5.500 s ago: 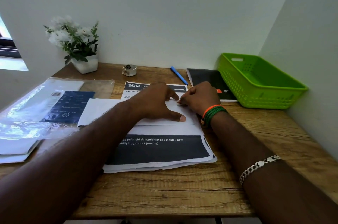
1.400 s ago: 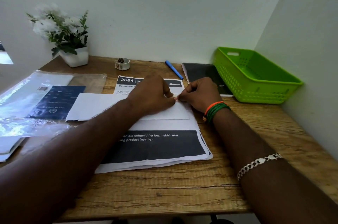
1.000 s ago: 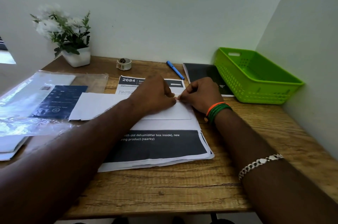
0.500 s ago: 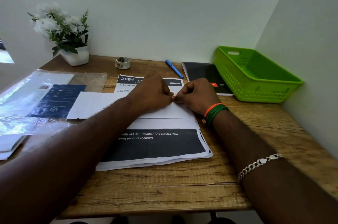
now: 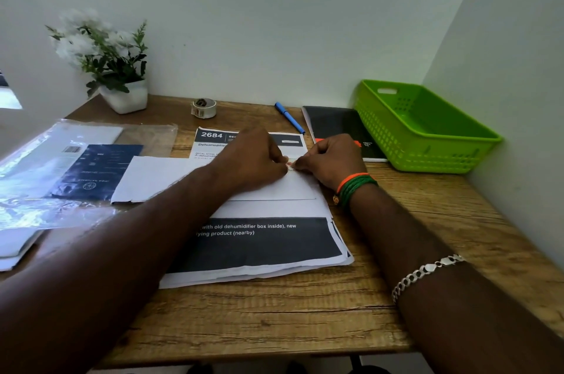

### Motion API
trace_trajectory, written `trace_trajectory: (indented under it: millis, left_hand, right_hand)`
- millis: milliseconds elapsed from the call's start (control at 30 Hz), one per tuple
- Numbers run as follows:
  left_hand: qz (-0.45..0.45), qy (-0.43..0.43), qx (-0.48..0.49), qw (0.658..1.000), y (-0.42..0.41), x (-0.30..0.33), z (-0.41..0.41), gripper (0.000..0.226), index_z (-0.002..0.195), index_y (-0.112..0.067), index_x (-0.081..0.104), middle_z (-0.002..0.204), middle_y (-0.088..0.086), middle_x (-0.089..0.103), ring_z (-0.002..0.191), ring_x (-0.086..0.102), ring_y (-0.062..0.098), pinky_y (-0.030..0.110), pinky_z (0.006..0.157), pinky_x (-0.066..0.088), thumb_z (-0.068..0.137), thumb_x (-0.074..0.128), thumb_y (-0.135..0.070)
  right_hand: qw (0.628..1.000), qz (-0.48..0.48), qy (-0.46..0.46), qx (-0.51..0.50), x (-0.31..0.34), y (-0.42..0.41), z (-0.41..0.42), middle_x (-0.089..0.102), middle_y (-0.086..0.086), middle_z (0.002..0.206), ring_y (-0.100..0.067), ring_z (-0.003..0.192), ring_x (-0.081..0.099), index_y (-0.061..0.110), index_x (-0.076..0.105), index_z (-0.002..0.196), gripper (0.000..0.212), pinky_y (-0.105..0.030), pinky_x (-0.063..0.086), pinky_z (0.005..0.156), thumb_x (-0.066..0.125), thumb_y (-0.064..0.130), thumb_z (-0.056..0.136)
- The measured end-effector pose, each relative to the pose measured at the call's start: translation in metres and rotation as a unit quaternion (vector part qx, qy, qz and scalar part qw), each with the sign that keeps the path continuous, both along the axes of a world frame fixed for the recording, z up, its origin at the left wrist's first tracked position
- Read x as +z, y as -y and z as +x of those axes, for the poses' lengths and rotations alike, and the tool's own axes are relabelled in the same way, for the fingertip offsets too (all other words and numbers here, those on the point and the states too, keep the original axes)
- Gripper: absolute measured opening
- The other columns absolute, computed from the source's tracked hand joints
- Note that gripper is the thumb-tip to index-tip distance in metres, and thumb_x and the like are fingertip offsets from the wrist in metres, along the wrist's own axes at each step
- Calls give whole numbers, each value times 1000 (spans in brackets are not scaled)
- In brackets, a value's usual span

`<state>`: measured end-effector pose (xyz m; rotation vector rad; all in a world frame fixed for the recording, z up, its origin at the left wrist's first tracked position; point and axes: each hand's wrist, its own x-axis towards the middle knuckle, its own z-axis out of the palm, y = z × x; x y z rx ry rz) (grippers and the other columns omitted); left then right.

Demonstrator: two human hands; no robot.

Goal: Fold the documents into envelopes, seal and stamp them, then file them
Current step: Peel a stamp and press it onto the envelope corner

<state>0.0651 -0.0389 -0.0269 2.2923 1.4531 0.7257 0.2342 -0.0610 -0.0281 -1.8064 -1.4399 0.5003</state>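
Observation:
A white envelope (image 5: 274,190) lies on a stack of printed documents (image 5: 259,248) in the middle of the wooden desk (image 5: 274,312). Both hands rest on its far edge. My left hand (image 5: 253,160) and my right hand (image 5: 331,157) have curled fingers, and their fingertips meet. Between them they pinch a small pale stamp (image 5: 289,164) with a red mark, right at the envelope's top edge. Most of the stamp is hidden by the fingers. A roll of stamps (image 5: 204,107) stands at the back of the desk.
A green basket (image 5: 427,129) sits at the right against the wall, a black notebook (image 5: 332,126) and a blue pen (image 5: 290,117) beside it. Another white sheet (image 5: 152,178), a clear plastic packet (image 5: 61,166) and a potted plant (image 5: 122,92) occupy the left.
My left hand lay with its thumb stretched out on the envelope; its fingers have since curled in to meet my right fingertips. Over the last second both hands have hardly moved.

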Motion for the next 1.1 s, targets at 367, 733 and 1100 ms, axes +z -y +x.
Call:
trace_trajectory:
  millis: [367,733,1100]
  left_hand:
    - [-5,-4,7,1000,1,0,-1,21,105,-23,82,83,-16,62,79,57,4,14,58,36,85,77,-30]
    - [8,31,12,999,1,-2,-1,16,93,-29,84,86,-8,74,78,62,0,10,61,40,80,80,-36]
    - [-2,3,2,1000,4,-2,-3,41,122,-24,75,89,-18,60,78,52,-4,8,64,32,86,78,-42]
  right_hand:
    - [995,20,16,-92,-2,-6,-14,70,-6,73,-24,70,68,13,74,73,19,-21,42,58,77,28,61]
    - [993,23,109,-29,-4,1,-16,67,7,66,-14,71,65,21,68,65,15,-26,51,63,75,33,72]
    - [999,38,16,-34,1,-1,-5,62,-2,60,-18,62,58,16,62,56,22,-21,35,51,74,13,75]
